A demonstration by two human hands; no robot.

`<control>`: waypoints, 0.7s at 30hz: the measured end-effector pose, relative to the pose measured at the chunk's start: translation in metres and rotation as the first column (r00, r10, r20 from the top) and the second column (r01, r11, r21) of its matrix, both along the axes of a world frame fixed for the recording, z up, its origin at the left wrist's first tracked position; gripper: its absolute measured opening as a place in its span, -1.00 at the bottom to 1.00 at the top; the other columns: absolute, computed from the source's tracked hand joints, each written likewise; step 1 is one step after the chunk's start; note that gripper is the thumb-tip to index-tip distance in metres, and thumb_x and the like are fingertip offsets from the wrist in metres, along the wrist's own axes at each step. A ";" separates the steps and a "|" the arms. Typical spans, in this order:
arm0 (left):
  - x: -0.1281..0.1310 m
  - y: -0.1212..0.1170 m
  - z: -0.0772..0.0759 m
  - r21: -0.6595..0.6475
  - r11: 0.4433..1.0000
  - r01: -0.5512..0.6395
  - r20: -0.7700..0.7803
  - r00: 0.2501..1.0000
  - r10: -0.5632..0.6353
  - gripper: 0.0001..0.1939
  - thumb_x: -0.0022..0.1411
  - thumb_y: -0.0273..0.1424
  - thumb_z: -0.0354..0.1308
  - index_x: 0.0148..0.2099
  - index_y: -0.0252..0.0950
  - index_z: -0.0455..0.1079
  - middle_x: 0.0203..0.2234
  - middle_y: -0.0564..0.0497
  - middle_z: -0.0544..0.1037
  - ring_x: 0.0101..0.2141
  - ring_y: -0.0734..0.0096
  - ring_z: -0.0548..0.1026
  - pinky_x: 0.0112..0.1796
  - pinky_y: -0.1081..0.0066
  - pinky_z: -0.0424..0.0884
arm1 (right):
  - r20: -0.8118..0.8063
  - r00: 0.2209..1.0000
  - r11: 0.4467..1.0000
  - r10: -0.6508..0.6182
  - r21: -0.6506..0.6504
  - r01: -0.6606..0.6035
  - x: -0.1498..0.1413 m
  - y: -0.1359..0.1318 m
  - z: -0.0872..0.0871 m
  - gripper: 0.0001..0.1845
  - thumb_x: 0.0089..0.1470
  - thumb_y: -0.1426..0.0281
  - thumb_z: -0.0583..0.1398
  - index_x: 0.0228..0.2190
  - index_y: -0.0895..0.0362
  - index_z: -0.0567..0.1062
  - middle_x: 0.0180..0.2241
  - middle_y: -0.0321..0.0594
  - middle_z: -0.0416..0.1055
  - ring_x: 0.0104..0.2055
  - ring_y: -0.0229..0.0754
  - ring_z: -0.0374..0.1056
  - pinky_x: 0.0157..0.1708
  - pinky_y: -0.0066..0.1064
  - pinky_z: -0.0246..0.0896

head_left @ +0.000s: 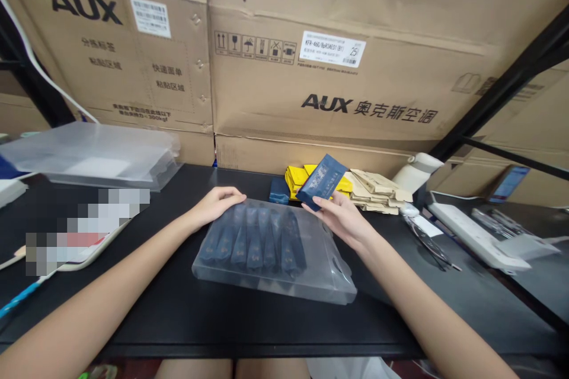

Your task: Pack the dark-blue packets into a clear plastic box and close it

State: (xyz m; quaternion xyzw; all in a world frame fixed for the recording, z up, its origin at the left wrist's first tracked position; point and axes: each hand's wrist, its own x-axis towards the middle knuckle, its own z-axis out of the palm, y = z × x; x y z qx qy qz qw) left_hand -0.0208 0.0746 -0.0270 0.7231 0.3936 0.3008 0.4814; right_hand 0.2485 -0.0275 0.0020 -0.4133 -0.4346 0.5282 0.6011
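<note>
A clear plastic box [311, 275] lies flat on the black table [186, 314], with several dark blue sachets [255, 240] in a row inside it. My left hand [216, 201] rests curled on the box's far left corner. My right hand [340, 216] holds a dark blue sachet [322, 180] pinched by its lower end, raised above the box's far right edge.
Behind the box lie another blue sachet [279, 189], yellow sachets [297, 179] and tan sachets [376, 189]. A stack of clear plastic boxes [95, 154] sits far left. A white power strip [478, 240] and glasses [429, 243] lie at right. Large cardboard cartons [311, 71] wall the back.
</note>
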 end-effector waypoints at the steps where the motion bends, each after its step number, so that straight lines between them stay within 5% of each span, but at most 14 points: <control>1: 0.000 0.000 0.000 0.001 1.000 -0.002 -0.001 1.000 0.002 -0.64 0.09 -0.07 0.15 -0.36 -0.29 0.47 -0.43 0.04 0.52 -0.33 0.31 0.45 -0.23 0.38 0.28 | -0.001 1.000 1.000 0.012 -0.001 -0.012 0.000 0.001 -0.001 -0.71 -0.16 0.41 0.39 -0.30 0.06 0.52 -0.20 -0.27 0.56 -0.04 -0.12 0.42 0.10 -0.14 0.23; 8: 0.001 -0.001 0.003 0.009 1.000 -0.004 -0.012 1.000 0.004 -0.62 0.08 -0.05 0.14 -0.36 -0.30 0.47 -0.43 0.03 0.53 -0.33 0.30 0.46 -0.23 0.38 0.30 | 0.096 0.995 0.998 -0.013 0.055 0.007 -0.001 0.002 -0.005 -0.69 -0.20 0.37 0.41 -0.30 0.05 0.59 -0.22 -0.29 0.58 -0.07 -0.15 0.44 0.14 -0.22 0.16; 13: 0.000 -0.001 0.003 0.018 1.000 -0.001 -0.007 1.000 0.001 -0.62 0.08 -0.05 0.14 -0.37 -0.29 0.47 -0.44 0.03 0.53 -0.34 0.29 0.46 -0.25 0.38 0.31 | 0.177 0.974 0.979 -0.140 0.174 0.109 0.001 0.002 -0.007 -0.67 -0.16 0.35 0.40 -0.25 0.00 0.58 -0.15 -0.31 0.55 -0.02 -0.12 0.41 0.10 -0.17 0.23; 21: 0.000 -0.001 0.003 0.027 1.000 -0.002 -0.015 1.000 0.002 -0.61 0.08 -0.05 0.14 -0.38 -0.30 0.47 -0.46 0.04 0.53 -0.35 0.30 0.45 -0.25 0.38 0.30 | 0.284 0.910 0.943 -0.302 0.227 0.243 0.009 0.007 -0.018 -0.58 -0.40 0.42 0.48 -0.36 0.07 0.59 -0.26 -0.23 0.57 -0.17 -0.07 0.48 -0.01 -0.14 0.36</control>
